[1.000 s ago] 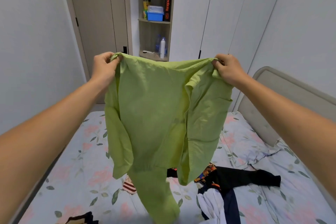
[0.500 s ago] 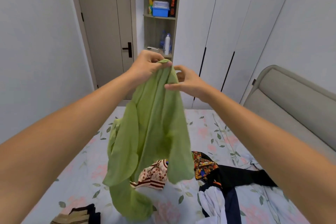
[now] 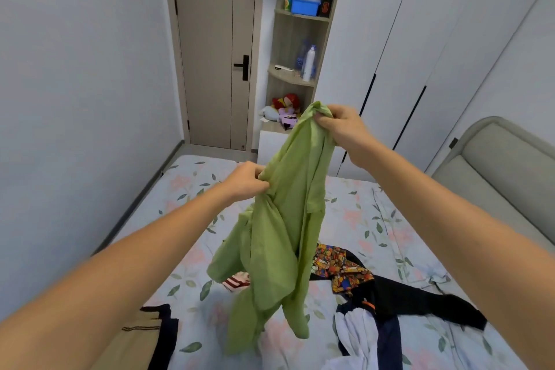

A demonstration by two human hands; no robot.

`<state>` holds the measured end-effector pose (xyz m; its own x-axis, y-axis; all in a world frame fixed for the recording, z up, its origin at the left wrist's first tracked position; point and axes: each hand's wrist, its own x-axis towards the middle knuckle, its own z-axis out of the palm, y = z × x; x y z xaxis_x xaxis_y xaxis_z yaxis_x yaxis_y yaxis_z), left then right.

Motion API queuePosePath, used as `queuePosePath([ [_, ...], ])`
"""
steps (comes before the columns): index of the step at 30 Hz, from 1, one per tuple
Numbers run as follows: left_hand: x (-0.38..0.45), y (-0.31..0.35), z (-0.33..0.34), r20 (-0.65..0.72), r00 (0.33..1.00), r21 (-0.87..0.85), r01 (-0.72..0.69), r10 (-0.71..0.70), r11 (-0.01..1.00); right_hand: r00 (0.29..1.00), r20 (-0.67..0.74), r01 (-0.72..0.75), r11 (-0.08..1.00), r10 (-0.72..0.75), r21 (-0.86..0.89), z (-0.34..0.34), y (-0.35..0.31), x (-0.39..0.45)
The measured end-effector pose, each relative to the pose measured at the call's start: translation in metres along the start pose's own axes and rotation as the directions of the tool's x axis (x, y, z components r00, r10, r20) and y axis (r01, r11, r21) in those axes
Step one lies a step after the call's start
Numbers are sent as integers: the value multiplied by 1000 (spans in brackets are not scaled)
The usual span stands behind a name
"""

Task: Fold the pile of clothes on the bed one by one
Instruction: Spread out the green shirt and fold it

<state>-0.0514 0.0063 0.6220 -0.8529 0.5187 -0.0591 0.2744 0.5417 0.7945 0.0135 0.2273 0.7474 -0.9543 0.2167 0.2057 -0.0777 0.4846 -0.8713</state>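
Floral bed point(image 3: 375, 219) below; my right hand point(image 3: 345, 126) grips green shirt point(image 3: 279, 234) top at 12 o'clock, left hand point(image 3: 244, 182) pinches its edge at 9.

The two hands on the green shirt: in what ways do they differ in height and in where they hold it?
The right hand is raised higher and holds the bunched top end of the green shirt; the left hand is lower and pinches the shirt's left edge partway down. The right hand is farther from the camera, nearer the wardrobe; the left hand is closer, above the bed. Both grip the same shirt, which hangs between them above the bed.
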Motion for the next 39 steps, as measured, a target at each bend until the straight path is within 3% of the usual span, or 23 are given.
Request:
queuePosePath([
  [5,3,-10,-17,-203,978,-25,52,-56,998,996,-82,-18,999,15,-35,-23,21,-7],
  [9,12,20,-42,-339,939,-110,-107,64,988,988,-135,-91,993,80,-76,-46,46,-14],
  [15,22,87,-51,-214,929,-14,-311,301,950,994,-22,-113,969,111,-221,-45,46,-37],
  [19,22,128,-38,-143,902,-9,-412,407,911,991,132,4,991,13,-130,-5,38,-48],
  [22,17,141,-31,-91,898,11,-431,430,902,992,91,97,989,-87,-109,14,35,-45],
  [25,11,135,-38,-128,896,-48,-434,426,899,998,29,54,996,-53,-65,11,28,-42],
  [28,4,111,-49,-170,924,-211,-374,343,903,999,-35,-25,998,26,50,-1,19,-37],
  [31,1,60,-50,-136,982,-405,-174,129,898,993,-87,-74,991,84,112,-13,8,-28],
  [35,-7,-9,-22,119,993,-235,24,4,972,991,-84,-100,990,109,103,-18,1,-18],
  [37,-11,-30,0,237,971,-150,52,-16,987,994,-59,-84,993,89,85,-16,-1,-16],
  [39,-15,-40,20,255,967,-135,47,-11,990,999,-22,-47,995,49,84,-14,-6,-16],
])
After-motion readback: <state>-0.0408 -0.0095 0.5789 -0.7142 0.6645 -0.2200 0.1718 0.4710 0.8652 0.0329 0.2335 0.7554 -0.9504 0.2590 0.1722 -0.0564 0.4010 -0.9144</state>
